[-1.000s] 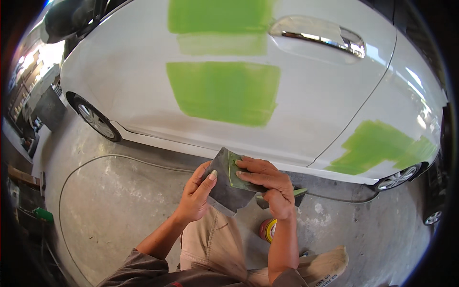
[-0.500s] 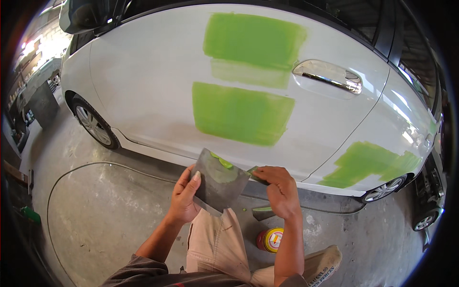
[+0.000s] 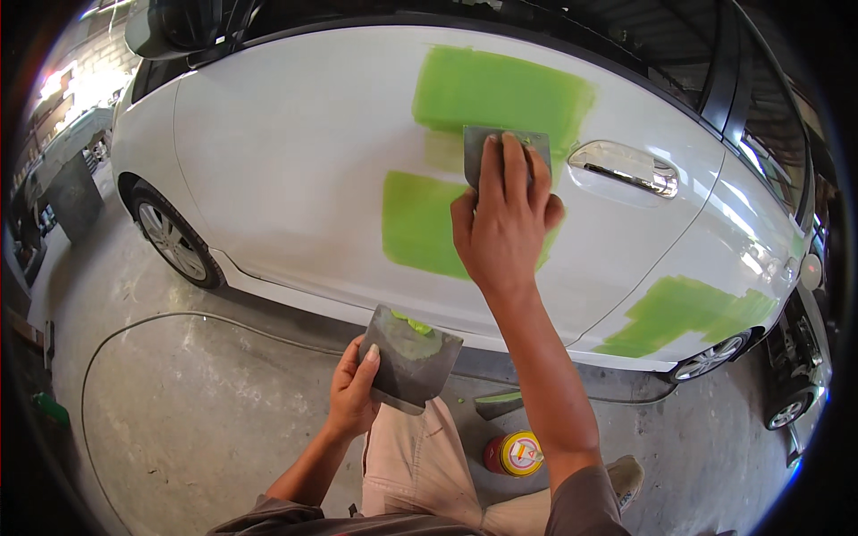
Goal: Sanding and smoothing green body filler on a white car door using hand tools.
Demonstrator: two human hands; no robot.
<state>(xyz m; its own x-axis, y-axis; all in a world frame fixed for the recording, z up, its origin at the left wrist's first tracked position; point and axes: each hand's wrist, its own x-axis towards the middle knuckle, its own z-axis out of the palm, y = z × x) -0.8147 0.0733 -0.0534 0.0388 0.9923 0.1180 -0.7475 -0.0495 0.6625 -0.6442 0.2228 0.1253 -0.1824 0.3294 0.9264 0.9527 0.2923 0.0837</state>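
My right hand [image 3: 505, 214] presses a dark grey flat spreader [image 3: 474, 147] against the white car door [image 3: 295, 161], fingers laid along its back. The spreader's top edge lies at the lower part of the upper green filler patch [image 3: 500, 85]. Below it, the lower green filler patch [image 3: 420, 223] is partly hidden by my hand and wrist. Down in front of my lap, my left hand [image 3: 353, 389] grips a dark grey mixing board [image 3: 411, 362] with the thumb on top. A dab of bright green filler [image 3: 413, 323] sits near the board's far edge.
A chrome door handle [image 3: 626, 168] is right of my right hand. Another green patch [image 3: 684, 317] covers the rear panel near the wheel. On the concrete floor stand a red tin with a yellow rim [image 3: 518, 454] and a dark green-edged piece [image 3: 498, 405]; a hose [image 3: 206, 315] curves past.
My right hand has moved from beside the board up to the door, carrying the spreader onto the upper patch's lower edge. My left hand still holds the board low.
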